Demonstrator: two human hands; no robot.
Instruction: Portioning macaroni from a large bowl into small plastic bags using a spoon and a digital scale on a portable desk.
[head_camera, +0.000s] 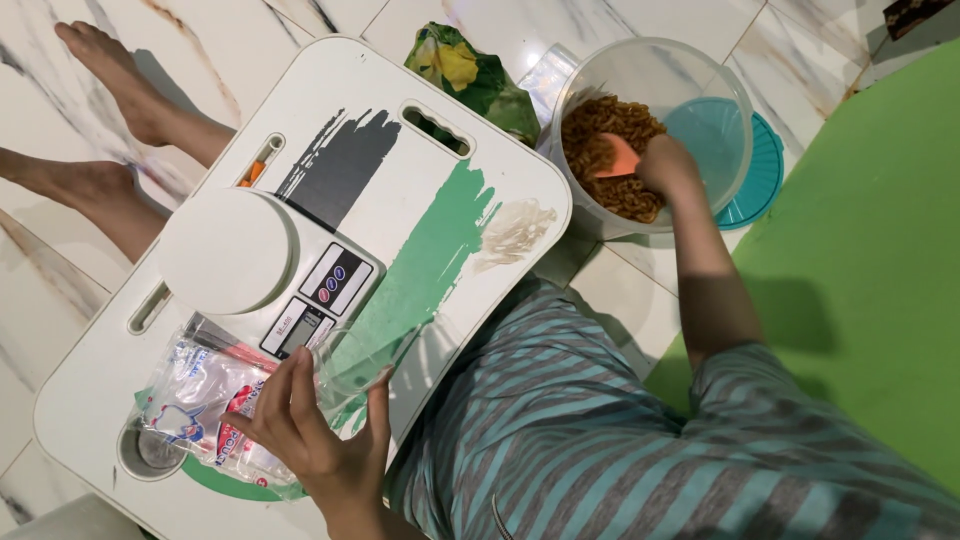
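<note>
Left hand (320, 440) grips a thin clear pouch (225, 400) just beside the scale (265, 265) on the table (420, 170); limp, slippery, best pinched at its mouth. Right hand (668, 165), fingers closed round an orange scoop (618, 160), is in the tub (650, 130), well apart from the scale; the snacks (610, 150) look light, brittle.

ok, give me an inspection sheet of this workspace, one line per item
Surface: white lap table with grey and green paint-stroke print, standing on a marble tile floor.
Job's things: clear tub of brown curly snack pieces with an orange scoop; clear plastic bag; white kitchen scale.
Clutter: stack of printed pouches; green and yellow wrapper; teal lid under the tub.
Hands: left hand holds the clear bag open; right hand grips the scoop inside the tub.
Cables: nothing seen.
Surroundings: green mat; another person's bare feet beside the table.
</note>
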